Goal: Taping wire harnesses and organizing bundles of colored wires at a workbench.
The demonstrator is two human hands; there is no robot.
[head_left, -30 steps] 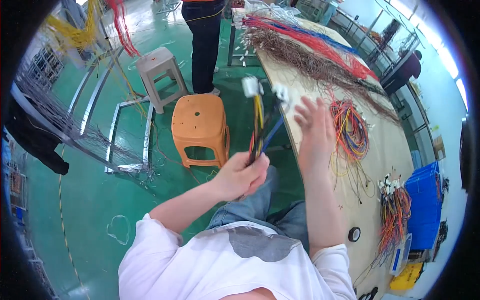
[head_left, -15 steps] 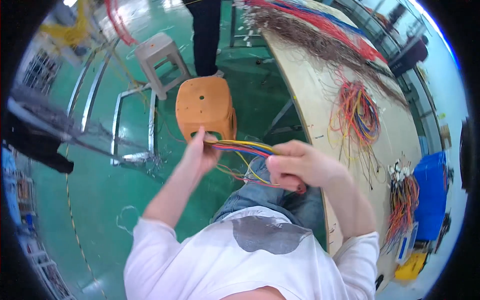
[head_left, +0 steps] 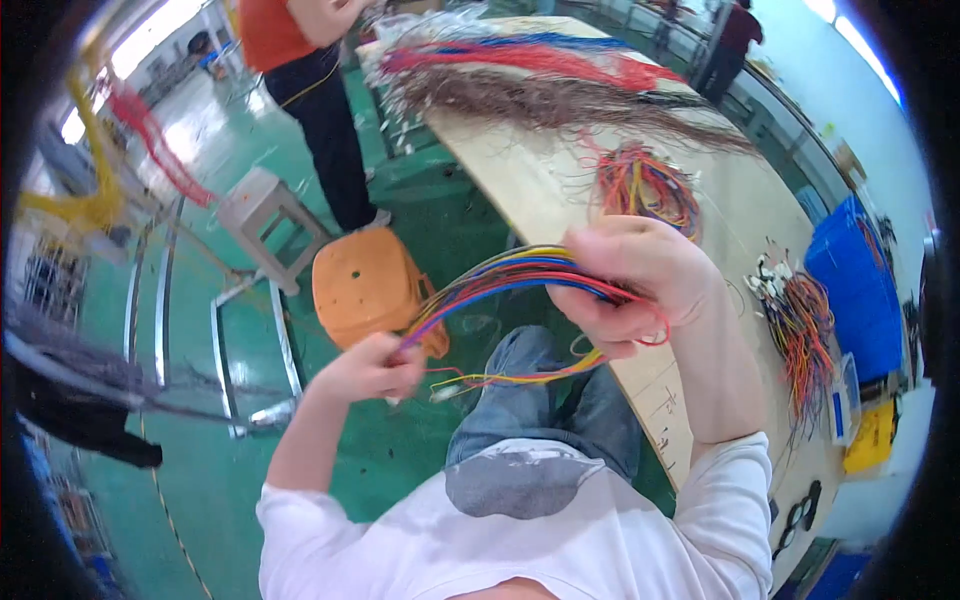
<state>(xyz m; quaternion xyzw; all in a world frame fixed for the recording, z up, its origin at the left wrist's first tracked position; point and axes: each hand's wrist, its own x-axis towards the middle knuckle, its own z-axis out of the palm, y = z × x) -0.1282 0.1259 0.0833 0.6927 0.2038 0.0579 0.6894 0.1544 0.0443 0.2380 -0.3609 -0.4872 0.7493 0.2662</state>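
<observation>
A bundle of coloured wires (head_left: 500,278), with red, blue, yellow, brown and purple strands, arches between my two hands above my lap. My left hand (head_left: 370,370) is closed round its lower left end. At the upper right, my right hand (head_left: 640,275) grips the other end, and a red loop pokes out past the fingers. Some looser yellow and red wires (head_left: 520,378) hang below the bundle, with a small pale connector at their left end. Fingers cover both gripped parts of the bundle.
On the wooden table (head_left: 530,195) lie a coiled wire bundle (head_left: 650,190), long red wires (head_left: 560,68) and a bunch with white connectors (head_left: 800,310). A blue bin (head_left: 855,285) stands at right. An orange stool (head_left: 365,285), a grey stool (head_left: 265,215) and a person (head_left: 320,130) are ahead left.
Both hands hold the bundle still, now bowed upward. My right hand has risen and moved right; my left is lower. The view has turned, so the table and stools sit further left.
</observation>
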